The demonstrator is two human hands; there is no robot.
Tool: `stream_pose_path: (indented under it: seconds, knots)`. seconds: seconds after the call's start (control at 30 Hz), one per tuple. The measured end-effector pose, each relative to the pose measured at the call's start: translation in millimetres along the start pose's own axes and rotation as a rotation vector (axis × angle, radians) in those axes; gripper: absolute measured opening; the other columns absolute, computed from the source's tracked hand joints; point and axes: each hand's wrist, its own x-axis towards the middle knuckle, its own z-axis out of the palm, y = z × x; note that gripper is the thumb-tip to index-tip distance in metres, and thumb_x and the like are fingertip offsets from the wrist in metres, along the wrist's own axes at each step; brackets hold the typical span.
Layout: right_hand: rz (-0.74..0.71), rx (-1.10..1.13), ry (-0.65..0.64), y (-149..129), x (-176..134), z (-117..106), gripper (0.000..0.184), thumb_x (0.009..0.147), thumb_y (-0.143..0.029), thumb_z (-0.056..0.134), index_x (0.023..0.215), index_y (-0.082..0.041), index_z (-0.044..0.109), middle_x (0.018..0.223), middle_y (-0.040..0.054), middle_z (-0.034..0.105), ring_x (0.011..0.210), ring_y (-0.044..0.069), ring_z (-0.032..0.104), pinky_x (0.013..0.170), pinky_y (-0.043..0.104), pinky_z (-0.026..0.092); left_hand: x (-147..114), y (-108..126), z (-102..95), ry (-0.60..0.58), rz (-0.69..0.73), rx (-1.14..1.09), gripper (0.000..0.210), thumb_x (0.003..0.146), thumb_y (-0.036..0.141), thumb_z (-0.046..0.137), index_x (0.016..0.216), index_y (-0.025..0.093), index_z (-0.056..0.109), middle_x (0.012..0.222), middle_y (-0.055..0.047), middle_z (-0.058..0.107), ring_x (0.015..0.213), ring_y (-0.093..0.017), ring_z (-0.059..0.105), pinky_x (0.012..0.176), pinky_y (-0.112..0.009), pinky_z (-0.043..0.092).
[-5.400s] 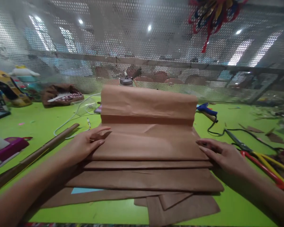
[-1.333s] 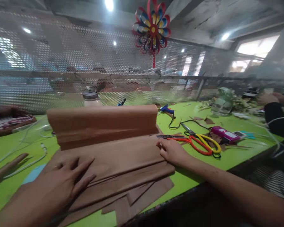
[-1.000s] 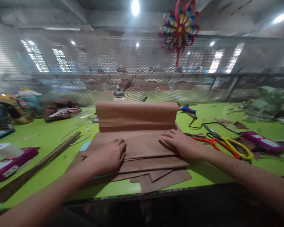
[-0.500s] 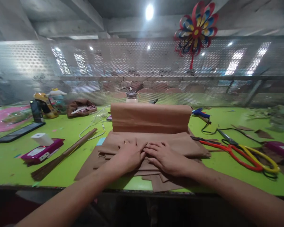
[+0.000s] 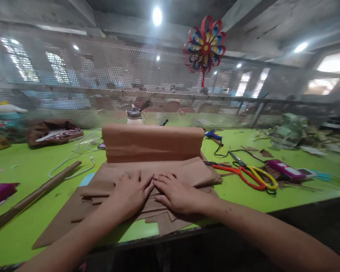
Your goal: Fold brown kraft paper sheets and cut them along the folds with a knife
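Both my hands lie side by side on a pile of brown paper sheets [image 5: 158,170]. My left hand [image 5: 130,194] is flat, fingers spread, with a ring on one finger. My right hand [image 5: 177,192] rests beside it, its fingers stretched out, the two hands touching or nearly so at the fingertips. Just beyond them the brown paper curls up into a wide roll [image 5: 154,144]. Loose folded strips and sheet edges stick out under and around both hands. What lies directly beneath the palms is hidden.
Right of the paper lie scissors with red and yellow handles [image 5: 252,182], a blue glue gun [image 5: 214,136] and a purple power strip [image 5: 285,170]. At left are a rolled brown paper stick [image 5: 42,189] and a white cable [image 5: 73,151]. A bottle [image 5: 134,116] stands behind the roll.
My view has turned to the right, so everything sits further left in the picture. Both hands keep about the same place on the paper.
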Motion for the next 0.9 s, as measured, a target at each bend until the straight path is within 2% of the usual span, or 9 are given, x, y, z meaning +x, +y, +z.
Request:
stream_pose_path:
  seconds: [0.13,0.3,0.4,0.63,0.8,0.9]
  knots:
    - [0.015,-0.074,0.037,-1.3,0.6,-2.2,0.050,0.097,-0.043,0.034,0.134,-0.011,0.045,0.143,0.0153,0.043,0.130,0.028,0.035,0.107,0.047,0.029,4.6,-0.2,5.2,-0.034,-0.039,0.102,0.048,0.095,0.045,0.027,0.141,0.036,0.039,0.137,-0.020,0.044,0.116,-0.048,0.044,0.078,-0.069,0.038]
    - [0.102,-0.118,0.056,-2.5,0.0,-5.3,0.043,0.096,-0.043,0.036,0.126,-0.017,0.053,0.137,0.0136,0.048,0.124,0.030,0.040,0.101,0.053,0.034,10.3,-4.1,11.7,-0.063,-0.064,0.026,0.050,0.094,0.045,0.025,0.143,0.036,0.036,0.149,-0.015,0.033,0.127,-0.052,0.032,0.083,-0.078,0.030]
    - [0.187,-0.126,0.074,-1.0,-4.8,-4.6,0.045,0.096,-0.046,0.033,0.126,-0.019,0.053,0.137,0.0134,0.048,0.124,0.032,0.040,0.100,0.055,0.033,12.3,-10.9,18.3,-0.052,-0.041,-0.048,0.052,0.093,0.047,0.025,0.143,0.036,0.036,0.152,-0.011,0.029,0.133,-0.050,0.025,0.086,-0.081,0.024]
    - [0.335,-0.126,0.106,-0.8,-22.7,-2.4,0.046,0.096,-0.043,0.032,0.132,-0.020,0.049,0.143,0.0141,0.042,0.129,0.037,0.034,0.101,0.062,0.026,14.9,-16.0,22.6,-0.037,0.039,-0.047,0.053,0.094,0.043,0.023,0.145,0.031,0.033,0.154,-0.007,0.027,0.140,-0.038,0.020,0.100,-0.068,0.023]
    - [0.343,-0.116,0.090,-2.1,-25.0,-4.3,0.046,0.096,-0.043,0.032,0.131,-0.019,0.049,0.141,0.0148,0.043,0.128,0.037,0.034,0.100,0.061,0.027,15.1,-10.8,18.4,-0.106,-0.039,-0.049,0.055,0.093,0.048,0.021,0.146,0.035,0.027,0.155,-0.005,0.023,0.139,-0.043,0.018,0.096,-0.073,0.021]
    - [0.329,-0.131,0.102,-3.0,-23.5,-6.6,0.044,0.096,-0.043,0.033,0.129,-0.020,0.050,0.138,0.0147,0.046,0.125,0.035,0.037,0.098,0.060,0.029,14.0,-11.6,18.5,-0.099,-0.026,-0.068,0.055,0.093,0.048,0.021,0.146,0.035,0.027,0.155,-0.005,0.023,0.139,-0.043,0.018,0.096,-0.075,0.019]
